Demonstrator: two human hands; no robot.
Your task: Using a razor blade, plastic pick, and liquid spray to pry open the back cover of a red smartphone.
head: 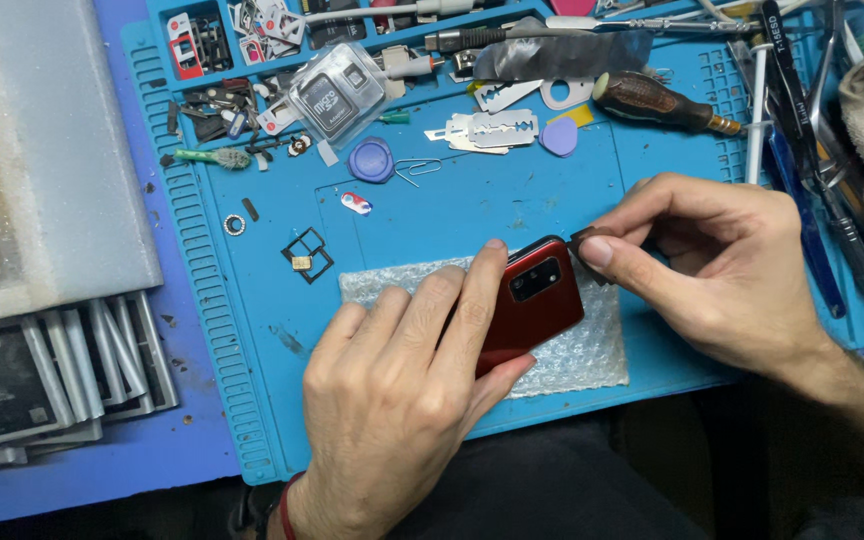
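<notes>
A red phone (542, 300) lies back up, with its dark camera block showing, on a sheet of bubble wrap (592, 350) on the blue work mat (472, 210). My left hand (402, 390) covers the phone's lower part and presses it down, fingers spread over it. My right hand (712, 270) pinches a small dark flat tool (584, 238) between thumb and forefinger, and the tool's tip touches the phone's top right corner.
Razor blades (492, 128), purple picks (559, 137), a round purple disc (371, 160), a brown-handled screwdriver (657, 102), tweezers (792, 90), a clear card case (337, 95) and small parts crowd the mat's far side. White foam (52, 150) and stacked batteries (42, 375) lie left.
</notes>
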